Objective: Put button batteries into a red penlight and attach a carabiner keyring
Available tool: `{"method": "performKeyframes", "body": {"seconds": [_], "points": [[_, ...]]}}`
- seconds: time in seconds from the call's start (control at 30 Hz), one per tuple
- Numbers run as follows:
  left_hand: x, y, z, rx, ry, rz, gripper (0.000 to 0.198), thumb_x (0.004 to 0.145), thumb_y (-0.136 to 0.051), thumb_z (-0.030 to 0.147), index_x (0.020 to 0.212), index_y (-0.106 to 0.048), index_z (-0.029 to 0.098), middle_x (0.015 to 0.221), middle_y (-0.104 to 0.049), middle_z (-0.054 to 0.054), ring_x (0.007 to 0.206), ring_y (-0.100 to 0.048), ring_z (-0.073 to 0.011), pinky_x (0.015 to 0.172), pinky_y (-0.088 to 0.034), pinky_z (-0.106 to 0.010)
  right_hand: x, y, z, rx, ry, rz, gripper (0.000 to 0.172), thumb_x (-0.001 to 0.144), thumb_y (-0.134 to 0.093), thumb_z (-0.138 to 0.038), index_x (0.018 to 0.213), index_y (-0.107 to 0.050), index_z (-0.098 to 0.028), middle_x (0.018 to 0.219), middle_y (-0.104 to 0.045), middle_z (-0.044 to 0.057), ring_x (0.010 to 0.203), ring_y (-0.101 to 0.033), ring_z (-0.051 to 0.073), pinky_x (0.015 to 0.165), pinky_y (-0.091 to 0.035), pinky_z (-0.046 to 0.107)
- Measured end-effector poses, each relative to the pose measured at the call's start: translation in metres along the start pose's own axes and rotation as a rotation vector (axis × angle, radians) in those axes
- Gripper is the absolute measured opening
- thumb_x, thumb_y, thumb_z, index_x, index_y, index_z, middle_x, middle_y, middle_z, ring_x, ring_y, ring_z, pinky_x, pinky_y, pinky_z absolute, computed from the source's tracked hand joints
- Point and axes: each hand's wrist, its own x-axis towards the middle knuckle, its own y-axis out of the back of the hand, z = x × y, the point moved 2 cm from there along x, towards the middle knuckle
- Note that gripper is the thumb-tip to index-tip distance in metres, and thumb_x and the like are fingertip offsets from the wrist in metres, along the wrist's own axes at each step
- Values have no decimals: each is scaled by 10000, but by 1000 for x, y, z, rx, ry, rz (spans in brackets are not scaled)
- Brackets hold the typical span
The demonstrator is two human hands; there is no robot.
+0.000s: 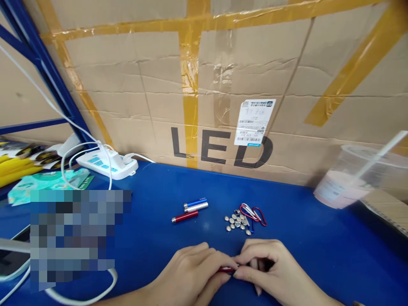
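Note:
Near the front edge of the view, my left hand [199, 272] is closed around a small red metal tube [227, 269], and most of it is hidden by the fingers. At the tube's right end, the thumb and forefinger of my right hand [270, 265] pinch its silvery tip. Whether that tip is a separate piece, I cannot tell. Beyond the hands lie blue [196, 202], silver [196, 207] and red [185, 216] metal tubes side by side. To their right is a loose cluster of several button cells [233, 221], with a few carabiners [253, 212] touching it.
A large cardboard box [153, 85] stands behind the blue tabletop [153, 238]. At left are a white power strip [119, 170], cables, a phone [14, 255] and a pixelated area. A plastic cup [338, 187] with a straw and pink drink stands at right.

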Motion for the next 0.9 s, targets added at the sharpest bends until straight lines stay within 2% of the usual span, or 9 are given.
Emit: {"method": "performKeyframes", "body": {"seconds": [0.07, 0.27, 0.43, 0.67, 0.9], "points": [[0, 5, 4, 0, 35, -20, 154, 952, -420, 181, 1043, -541, 212, 964, -707, 21, 786, -664, -124, 789, -483, -227, 0, -1, 1, -17, -17, -3, 314, 652, -757, -464, 664, -721, -152, 606, -561, -2, 401, -488, 40, 422, -361, 160], [0, 8, 8, -3, 49, -29, 197, 973, -371, 199, 1058, -549, 186, 962, -703, -3, 790, -656, -136, 784, -495, -244, 1, -1, -1, -21, -27, -11, 325, 630, -763, -482, 621, -698, -164, 586, -558, -5, 397, -487, 57, 422, -400, 176], [1, 7, 6, -9, 37, -40, 192, 966, -379, 191, 1034, -557, 176, 905, -704, -14, 691, -615, -141, 683, -487, -244, 1, 0, -4, -24, -4, -15, 308, 651, -755, -470, 632, -698, -169, 580, -558, -8, 396, -492, 59, 421, -403, 177], [2, 8, 6, -8, 16, -19, 184, 966, -377, 176, 1030, -549, 166, 849, -694, -23, 702, -624, -134, 687, -489, -226, 0, 1, -1, -57, 24, -24, 264, 703, -728, -447, 708, -703, -185, 628, -588, -6, 421, -523, 61, 428, -404, 173], [3, 7, 6, -15, 25, -34, 181, 967, -384, 177, 1049, -545, 171, 911, -705, -20, 729, -635, -127, 728, -494, -235, 0, 2, -3, -114, 53, -7, 285, 726, -697, -476, 733, -712, -191, 647, -615, 13, 418, -519, 72, 425, -421, 188]]}}
